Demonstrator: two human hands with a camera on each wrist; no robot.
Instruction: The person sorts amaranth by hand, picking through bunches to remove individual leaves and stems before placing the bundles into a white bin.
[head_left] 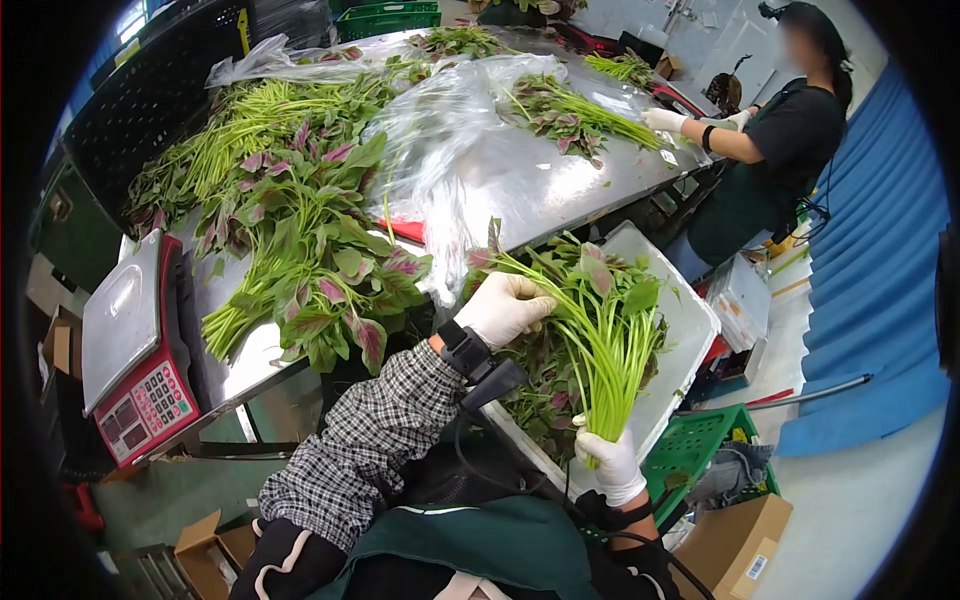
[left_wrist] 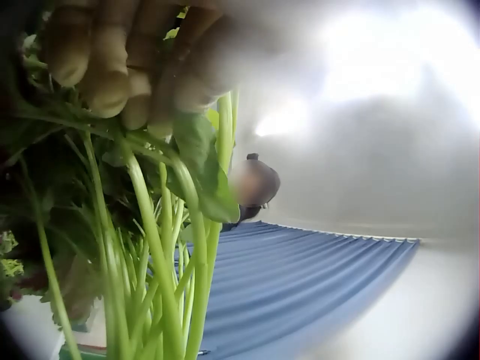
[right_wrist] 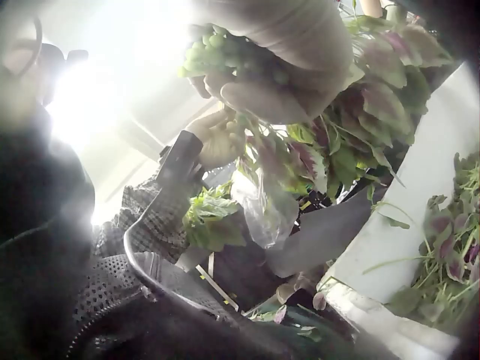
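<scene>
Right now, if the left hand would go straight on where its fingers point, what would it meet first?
Most likely the left hand would meet the bunch of leafy stems that the right hand grips lower down; hand and bunch seem to touch, though exact depth is unclear.

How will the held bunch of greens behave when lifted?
The bunch would probably stay fairly firm along its straight stems. Its broad, thin-looking leaves may flop and tear. It might spread, as stems fan out above the right grip.
</scene>
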